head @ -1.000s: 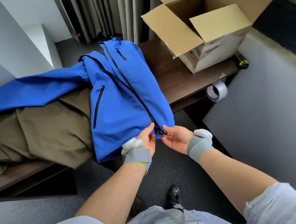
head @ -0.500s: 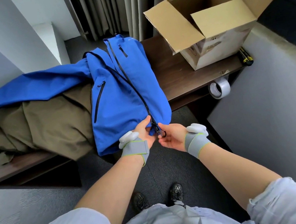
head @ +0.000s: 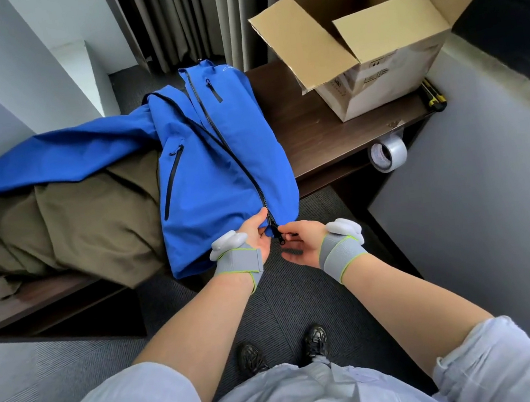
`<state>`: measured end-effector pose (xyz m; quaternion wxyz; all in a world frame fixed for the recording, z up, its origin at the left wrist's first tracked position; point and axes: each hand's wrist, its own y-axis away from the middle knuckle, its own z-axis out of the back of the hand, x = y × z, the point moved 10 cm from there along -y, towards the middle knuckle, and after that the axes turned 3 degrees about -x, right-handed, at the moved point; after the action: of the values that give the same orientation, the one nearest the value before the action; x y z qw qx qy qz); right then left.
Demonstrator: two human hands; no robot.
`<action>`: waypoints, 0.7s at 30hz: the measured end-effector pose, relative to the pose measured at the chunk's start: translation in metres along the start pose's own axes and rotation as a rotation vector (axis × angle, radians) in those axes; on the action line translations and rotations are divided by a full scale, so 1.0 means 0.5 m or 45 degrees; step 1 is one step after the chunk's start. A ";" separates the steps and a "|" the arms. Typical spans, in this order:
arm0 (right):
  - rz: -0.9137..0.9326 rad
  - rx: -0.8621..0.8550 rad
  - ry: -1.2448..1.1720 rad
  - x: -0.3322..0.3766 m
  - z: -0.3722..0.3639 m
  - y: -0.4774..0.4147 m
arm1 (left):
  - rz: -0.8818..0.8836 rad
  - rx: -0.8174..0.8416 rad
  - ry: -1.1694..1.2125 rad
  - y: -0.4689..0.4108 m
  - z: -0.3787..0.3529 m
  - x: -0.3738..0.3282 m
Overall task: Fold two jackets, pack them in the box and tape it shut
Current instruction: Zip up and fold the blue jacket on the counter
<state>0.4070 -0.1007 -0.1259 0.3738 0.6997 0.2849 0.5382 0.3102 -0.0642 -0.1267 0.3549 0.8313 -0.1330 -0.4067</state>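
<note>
A blue jacket [head: 211,160] lies on the dark wooden bench [head: 311,127], its hem hanging over the front edge and one sleeve stretched left. It lies partly over an olive jacket [head: 84,224]. My left hand [head: 256,234] grips the blue hem just left of the black zipper. My right hand [head: 299,241] pinches the zipper slider at the bottom of the zip. An open cardboard box [head: 369,28] stands on the bench at the right, flaps up. A roll of clear tape [head: 388,152] hangs off the bench's front right corner.
A yellow-and-black cutter [head: 433,97] lies behind the box at the bench's right end. Grey curtains [head: 185,19] hang behind the bench. A grey wall panel [head: 475,173] closes in on the right. My shoes [head: 283,350] stand on dark carpet.
Both hands have stayed at the bottom of the zip. The right hand's fingers have closed onto the slider, and the hem has bunched slightly under the left hand.
</note>
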 end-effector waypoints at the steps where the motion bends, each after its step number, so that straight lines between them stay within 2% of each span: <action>1: -0.012 -0.015 -0.084 0.000 0.000 -0.004 | 0.003 0.002 -0.003 0.000 0.000 0.000; 6: -0.056 -0.012 -0.313 -0.005 -0.013 -0.012 | 0.014 -0.055 -0.040 -0.002 0.018 -0.001; 10: -0.038 -0.005 -0.381 -0.004 -0.014 -0.016 | 0.039 -0.119 -0.056 0.000 0.030 0.002; 13: -0.030 -0.031 -0.427 -0.007 -0.007 -0.020 | 0.073 -0.117 0.031 0.011 0.019 0.009; 17: -0.017 -0.006 -0.449 -0.007 -0.017 -0.014 | -0.039 -0.078 0.122 0.025 -0.001 -0.017; 21: 0.014 -0.037 -0.548 0.000 -0.023 -0.004 | 0.001 -0.085 0.043 0.044 -0.007 -0.009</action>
<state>0.3958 -0.0967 -0.1260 0.4331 0.7945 0.1870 0.3824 0.3116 -0.0758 -0.1073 0.3847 0.8257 -0.1137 -0.3967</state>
